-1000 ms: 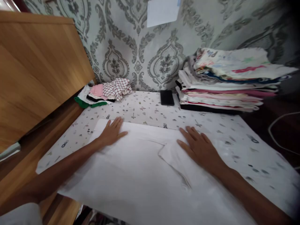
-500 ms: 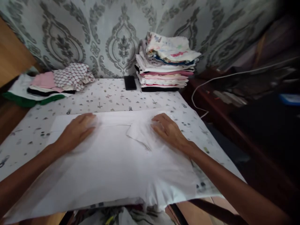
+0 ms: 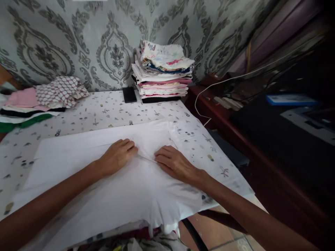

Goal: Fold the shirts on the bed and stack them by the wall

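Observation:
A white shirt [image 3: 125, 198] lies spread over the table, its far side folded over and its near edge hanging past the table's front. My left hand [image 3: 119, 156] pinches the cloth near the middle, fingers curled down. Just to the right, my right hand [image 3: 174, 163] has its fingers closed on the same shirt. A short hem, apparently of a sleeve, runs taut between the two hands. The fingertips are partly hidden in the fabric.
A tall stack of folded clothes [image 3: 164, 78] stands at the back beside a black phone [image 3: 129, 94]. More folded clothes [image 3: 23, 98] lie at the back left. On the right, a dark red wooden surface [image 3: 225, 123] holds a white cable [image 3: 198, 101] and a blue-edged object [image 3: 290, 100].
My left hand has moved right, toward the shirt's middle, and both hands have closed on the cloth. The sleeve part has been shifted and pulled straight. The view has turned right.

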{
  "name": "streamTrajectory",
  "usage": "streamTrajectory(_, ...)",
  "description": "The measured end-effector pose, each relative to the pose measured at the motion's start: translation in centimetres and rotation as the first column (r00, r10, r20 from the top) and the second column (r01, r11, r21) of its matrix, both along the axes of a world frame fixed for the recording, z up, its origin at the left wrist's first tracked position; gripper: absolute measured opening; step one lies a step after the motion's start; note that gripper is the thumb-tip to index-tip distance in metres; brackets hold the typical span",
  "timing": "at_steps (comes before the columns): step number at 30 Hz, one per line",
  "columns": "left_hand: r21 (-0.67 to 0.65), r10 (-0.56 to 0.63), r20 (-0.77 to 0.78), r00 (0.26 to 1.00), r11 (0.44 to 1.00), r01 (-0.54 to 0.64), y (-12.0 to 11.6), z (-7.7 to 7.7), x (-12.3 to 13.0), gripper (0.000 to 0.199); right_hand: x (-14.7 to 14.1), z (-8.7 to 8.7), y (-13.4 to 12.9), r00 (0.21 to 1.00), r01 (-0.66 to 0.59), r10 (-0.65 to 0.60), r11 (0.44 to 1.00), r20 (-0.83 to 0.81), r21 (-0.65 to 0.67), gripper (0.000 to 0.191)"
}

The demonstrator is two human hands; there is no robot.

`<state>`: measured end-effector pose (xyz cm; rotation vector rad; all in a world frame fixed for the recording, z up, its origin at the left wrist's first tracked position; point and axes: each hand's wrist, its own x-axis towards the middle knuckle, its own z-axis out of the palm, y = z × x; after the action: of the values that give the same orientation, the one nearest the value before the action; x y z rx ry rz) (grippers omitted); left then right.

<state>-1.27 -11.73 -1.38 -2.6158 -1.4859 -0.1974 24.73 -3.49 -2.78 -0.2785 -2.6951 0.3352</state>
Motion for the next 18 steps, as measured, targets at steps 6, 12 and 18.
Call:
streamTrajectory(6, -0.116, -0.019, 0.074, 0.997, 0.993, 0.028, -0.5, 1.0, -0.8, 0.029, 0.2, 1.4, 0.2, 0.996, -0.042, 0.046, 0.998, 0.073, -0.056, 0.018)
streamTrajectory(12, -0.180, 0.129, 0.250, 0.960, 0.980, -0.085, -0.5, 1.2, -0.9, 0.023, -1.6, 1.8, 0.3, 0.999, 0.047, -0.047, 0.996, 0.008, -0.080, 0.030)
streamTrajectory(18, -0.297, 0.465, 0.190, 0.865, 0.867, -0.401, -0.4, 0.7, 0.8, 0.023, -6.2, -1.5, 1.5, 0.993, 0.094, -0.097, 0.994, 0.063, 0.047, 0.048)
